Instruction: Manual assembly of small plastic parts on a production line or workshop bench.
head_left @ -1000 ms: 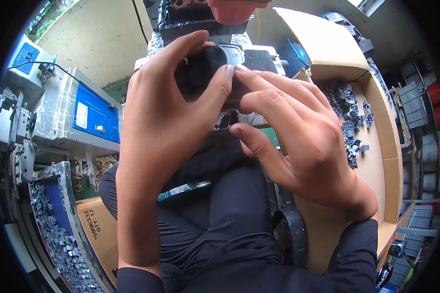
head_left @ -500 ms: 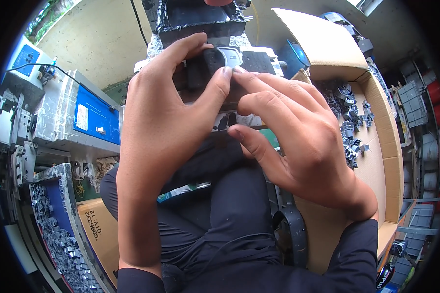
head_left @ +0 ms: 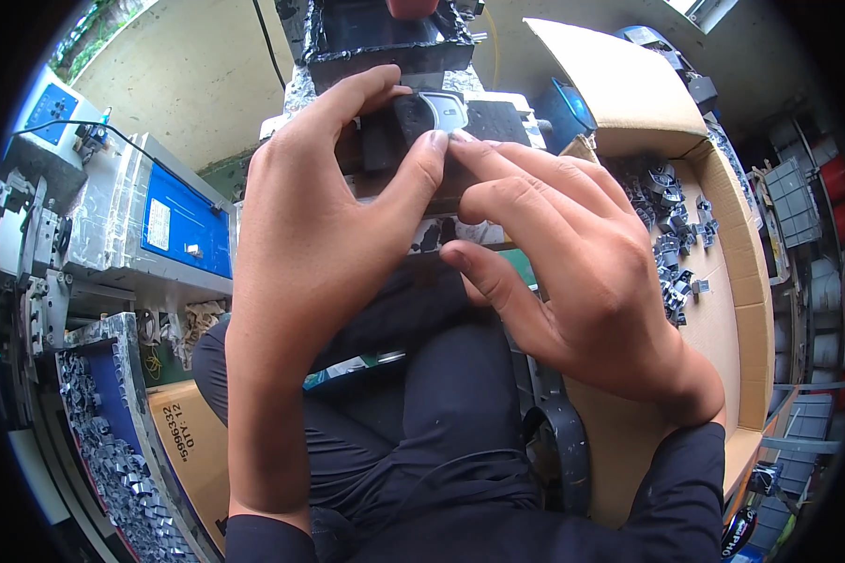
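A small curved silver-grey piece with a dark slot mark lies on a black block fixture in front of me. My left hand arches over the fixture's left side. Its thumb presses the piece's near edge, and its other fingertips rest by the far left corner, so the piece is held between them. From the right, my right hand touches the same near edge with its forefinger tip. Its thumb stands apart below, with nothing between. Part of the fixture is hidden behind my left hand.
Above the fixture hangs a reddish pad over a black tray. An open cardboard box with several small metal parts stands at right. A bin of metal parts and a blue-panelled machine are at left.
The reddish pad shows slightly lower at the top of the view. Both hands stay nearly in place at the silver piece, with only a slight shift.
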Tool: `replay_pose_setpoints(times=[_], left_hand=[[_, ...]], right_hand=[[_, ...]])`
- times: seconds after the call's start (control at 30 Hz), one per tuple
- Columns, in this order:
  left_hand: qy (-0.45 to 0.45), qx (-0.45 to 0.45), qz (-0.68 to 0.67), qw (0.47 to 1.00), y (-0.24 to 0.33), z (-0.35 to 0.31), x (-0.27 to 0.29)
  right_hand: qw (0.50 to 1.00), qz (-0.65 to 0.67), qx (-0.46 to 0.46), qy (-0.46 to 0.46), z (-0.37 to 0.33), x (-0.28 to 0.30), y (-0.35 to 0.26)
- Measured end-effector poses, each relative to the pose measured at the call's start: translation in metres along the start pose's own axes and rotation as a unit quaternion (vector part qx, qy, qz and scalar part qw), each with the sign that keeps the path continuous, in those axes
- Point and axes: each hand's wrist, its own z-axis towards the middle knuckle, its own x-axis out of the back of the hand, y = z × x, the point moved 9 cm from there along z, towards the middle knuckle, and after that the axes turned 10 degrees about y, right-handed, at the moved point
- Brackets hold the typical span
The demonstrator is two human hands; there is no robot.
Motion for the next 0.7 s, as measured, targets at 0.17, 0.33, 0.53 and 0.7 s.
replay_pose_setpoints(times=[0.17,0.33,0.53,0.7], left_hand=[[-0.003,0.004,-0.003,1.0,-0.0005,0.0003,-0.0001],[-0.002,-0.001,-0.004,1.0,0.0,0.0003,0.0],[0.002,-0.008,0.001,1.0,-0.0002,0.0004,0.0],[0.002,-0.012,0.003,1.0,0.0003,0.0003,0.0001]], right_hand=[[1.0,0.003,-0.001,-0.001,0.0003,-0.0001,0.0001],[1.0,0.004,-0.002,-0.005,0.0004,0.0,0.0003],[1.0,0.005,-0.003,-0.007,0.0004,0.0002,0.0002],[1.0,0.006,-0.003,-0.007,0.0004,0.0002,0.0003]])
